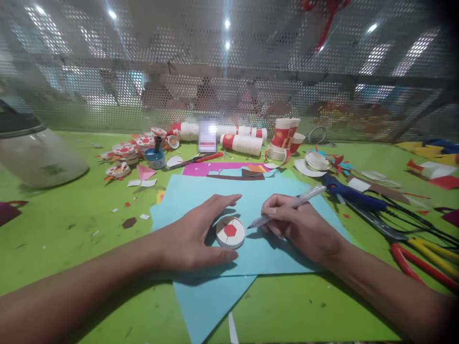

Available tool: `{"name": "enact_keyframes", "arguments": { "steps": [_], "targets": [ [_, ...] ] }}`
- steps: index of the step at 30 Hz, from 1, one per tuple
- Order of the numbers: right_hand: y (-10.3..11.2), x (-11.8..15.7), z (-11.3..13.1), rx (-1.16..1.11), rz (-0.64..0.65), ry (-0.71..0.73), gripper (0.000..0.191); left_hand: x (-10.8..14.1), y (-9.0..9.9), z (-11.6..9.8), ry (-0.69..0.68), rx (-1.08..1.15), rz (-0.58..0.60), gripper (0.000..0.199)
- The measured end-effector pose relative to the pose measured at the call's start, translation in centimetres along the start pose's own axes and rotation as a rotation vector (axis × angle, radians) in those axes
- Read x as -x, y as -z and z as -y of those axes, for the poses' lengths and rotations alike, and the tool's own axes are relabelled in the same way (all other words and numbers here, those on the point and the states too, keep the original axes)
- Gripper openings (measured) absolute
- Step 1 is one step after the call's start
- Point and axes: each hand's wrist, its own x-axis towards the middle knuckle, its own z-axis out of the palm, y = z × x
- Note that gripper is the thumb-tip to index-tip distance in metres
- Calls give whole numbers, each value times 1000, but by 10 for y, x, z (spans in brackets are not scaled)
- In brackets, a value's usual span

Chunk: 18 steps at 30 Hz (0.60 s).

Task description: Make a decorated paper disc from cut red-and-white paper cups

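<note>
A round white disc with a red hexagon and dark lines (230, 232) lies on light blue paper (279, 260) in the middle of the table. My left hand (201, 234) curves around the disc's left side, thumb and fingers spread apart; whether it touches the rim I cannot tell. In my right hand (294, 224) is a clear-barrelled pen (308, 196), held in a writing grip. The pen's tip points down and left, close to the disc's right edge. More light blue paper (211, 306) sticks out below the top sheet.
Scissors with red and yellow handles (412, 248) lie at the right. Stacked red-and-white paper cups (242, 144) line the back. Decorated discs (124, 150) and a blue ink bottle (155, 157) stand at back left, near a large whitish container (43, 157). Paper scraps (144, 216) are scattered about.
</note>
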Motion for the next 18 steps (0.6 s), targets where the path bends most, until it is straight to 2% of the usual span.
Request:
{"name": "enact_keyframes", "arguments": {
  "steps": [3,12,18],
  "targets": [
    [-1,2,2,22,0,18,13,-1,-3,-3,40,-48,-11,88],
    [4,2,-3,71,48,56,9,-3,-7,4,14,-59,-65,77],
    [2,0,-3,53,46,54,10,-3,-6,7,-6,-45,-38,78]
  ]
}}
